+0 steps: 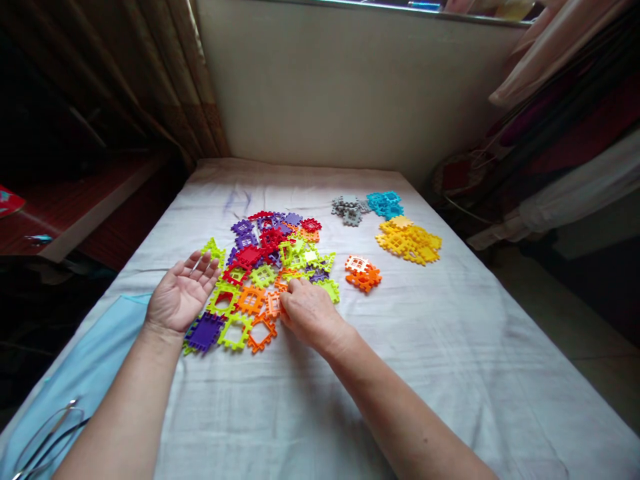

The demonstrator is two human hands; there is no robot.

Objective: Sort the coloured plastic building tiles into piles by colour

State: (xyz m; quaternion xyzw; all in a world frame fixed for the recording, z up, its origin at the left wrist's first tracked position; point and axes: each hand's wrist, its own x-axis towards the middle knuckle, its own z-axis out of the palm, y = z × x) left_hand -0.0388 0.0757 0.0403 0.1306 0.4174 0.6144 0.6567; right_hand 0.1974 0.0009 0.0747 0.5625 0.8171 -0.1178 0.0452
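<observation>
Purple, red, green and orange plastic tiles lie in a mixed heap, with a purple tile (205, 332) at its near left corner. Palm up, my left hand (183, 293) rests at the heap's left edge, fingers apart and nothing in it. My right hand (309, 312) is closed at the heap's right side, its fingertips on an orange tile (273, 304). Right of the heap is a small orange pile (367, 279). Farther back are a yellow pile (410, 241), a grey pile (349, 209) and a blue pile (385, 204).
A pale sheet (480, 373) covers the surface. Light blue cloth (95, 360) lies at the left, with thin-framed glasses (47, 440) on it. Behind stands a pale wall panel (345, 93); a curtain (165, 73) hangs at the left and clothes at the right.
</observation>
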